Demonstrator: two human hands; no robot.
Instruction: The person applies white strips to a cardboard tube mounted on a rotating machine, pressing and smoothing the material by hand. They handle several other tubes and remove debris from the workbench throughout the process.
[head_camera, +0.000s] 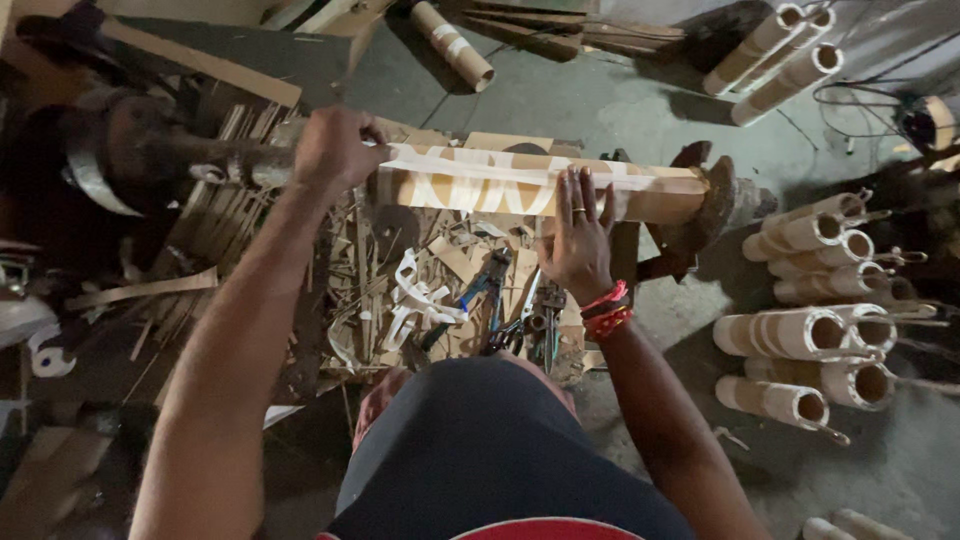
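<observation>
The cardboard tube (540, 185) lies mounted across the lathe-like machine (150, 150), already partly wound in white paper strip, with the left hand (335, 148) in a closed grip at its left end and the right hand (578, 235) pressed open and flat on top, beside finished tubes (810, 335) stacked on the floor (620, 110), so wrapping looks midway

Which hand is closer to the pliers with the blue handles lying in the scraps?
The right hand. It rests flat on the cardboard tube, just above and right of the pliers. The left hand grips the tube's left end, farther up and away.
</observation>
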